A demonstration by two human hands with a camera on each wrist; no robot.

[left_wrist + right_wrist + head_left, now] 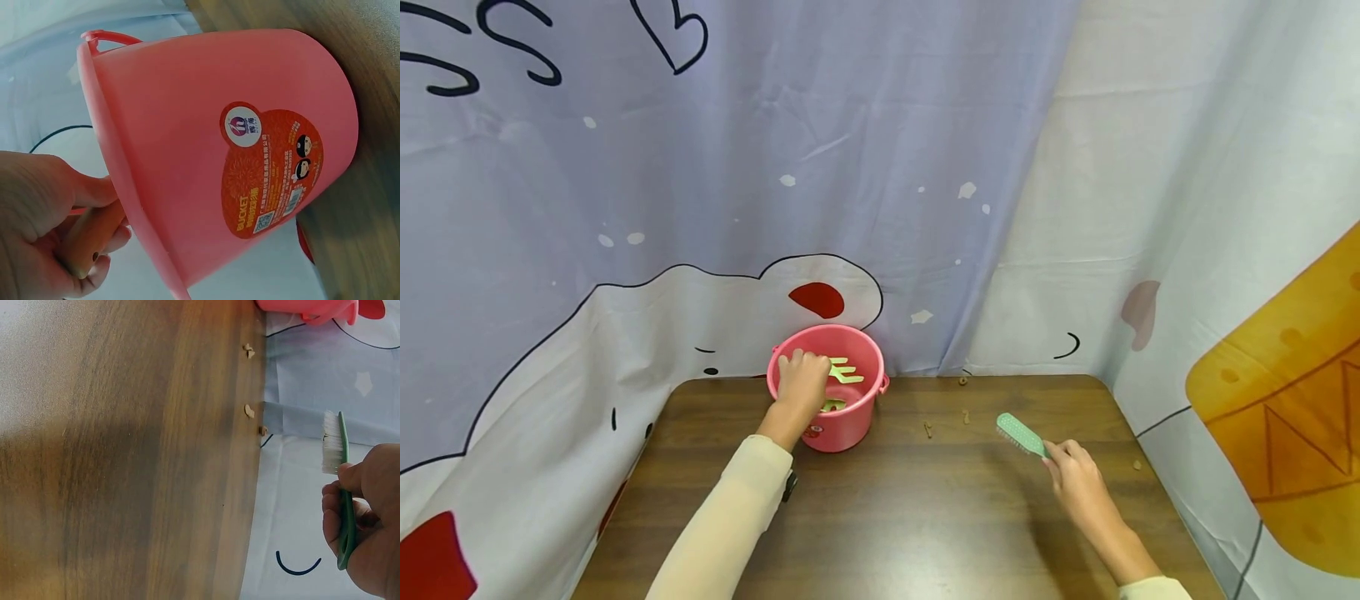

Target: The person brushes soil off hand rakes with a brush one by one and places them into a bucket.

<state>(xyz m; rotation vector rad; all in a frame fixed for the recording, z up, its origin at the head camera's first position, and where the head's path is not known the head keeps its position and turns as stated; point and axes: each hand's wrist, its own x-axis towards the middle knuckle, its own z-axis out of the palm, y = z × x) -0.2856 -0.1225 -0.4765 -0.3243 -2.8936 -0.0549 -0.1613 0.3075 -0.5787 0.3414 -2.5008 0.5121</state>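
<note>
My left hand [803, 382] is over the mouth of a pink bucket [842, 429] that stands upright near the table's back edge. It grips a wooden handle [94, 237], with light green fork tines [846, 372] showing beside the hand inside the bucket, so this looks like a small garden hand fork. Lower in the bucket lies another light green piece [833, 406], mostly hidden. On the right, my right hand [1078, 483] holds a green brush [1021, 434] above the table by its handle. White bristles [332, 444] face the table in the right wrist view.
Several small brown bits lie on the wooden table [925, 517], among them one piece [928, 429] right of the bucket and another [1137, 465] near the right edge. A printed curtain [925, 208] hangs behind and beside the table.
</note>
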